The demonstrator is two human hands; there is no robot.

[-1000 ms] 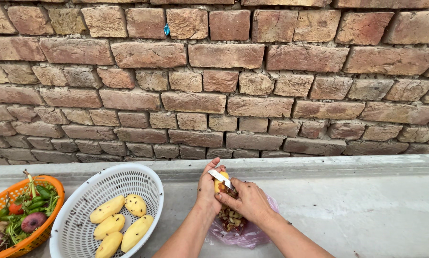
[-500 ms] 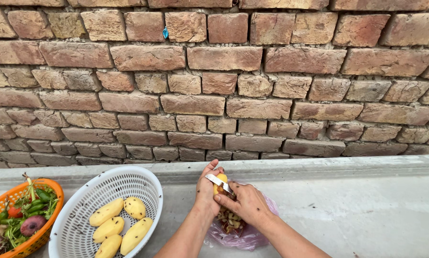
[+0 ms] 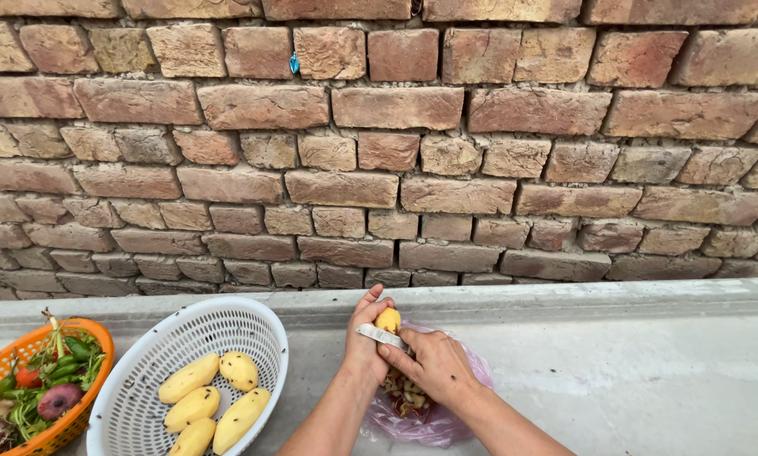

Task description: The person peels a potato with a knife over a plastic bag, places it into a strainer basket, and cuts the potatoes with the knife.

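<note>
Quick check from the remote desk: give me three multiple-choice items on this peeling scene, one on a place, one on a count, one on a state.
1. Where are the peelings?
A. white basket
B. pink bag
C. orange basket

2. How many peeled potatoes lie in the white basket?
A. two
B. five
C. eight

3. The potato in hand is
A. held in the left hand, knife blade against it
B. lying on the floor
C. in the orange basket

Key: 1 B, peelings sit in the pink bag. 2 B, five lie in the white basket. 3 A, left hand grips the potato; right hand holds the knife.
</note>
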